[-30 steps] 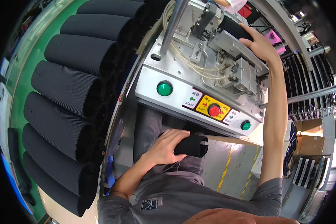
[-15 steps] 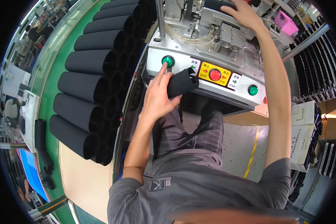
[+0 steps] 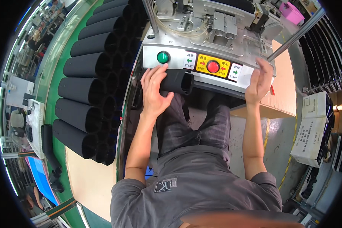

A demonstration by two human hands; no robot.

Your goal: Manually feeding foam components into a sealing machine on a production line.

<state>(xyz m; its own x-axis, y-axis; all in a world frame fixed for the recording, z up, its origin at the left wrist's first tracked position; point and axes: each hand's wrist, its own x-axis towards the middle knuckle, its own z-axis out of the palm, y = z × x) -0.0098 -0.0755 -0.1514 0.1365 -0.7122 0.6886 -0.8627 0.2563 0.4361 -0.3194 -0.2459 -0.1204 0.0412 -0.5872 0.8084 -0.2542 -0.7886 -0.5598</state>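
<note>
My left hand grips a short black tube, its hollow end facing right. The fingertips of that hand lie just below the left green button on the machine's front panel. My right hand is over the panel's right end, fingers stretched out and nothing held; it hides the right green button. Between the hands, a red button sits on a yellow label. Another black cylindrical piece lies across the metal machine at the top edge of the view.
Rows of black tubes are stacked at left on a green conveyor, beside a tan board. Metal posts rise from the machine's sides. Cartons, a dark rack and a pink basket stand at right.
My right hand has come down from the top of the machine to the panel's right end. My left hand, still gripping the tube, has slipped slightly below the left green button.
</note>
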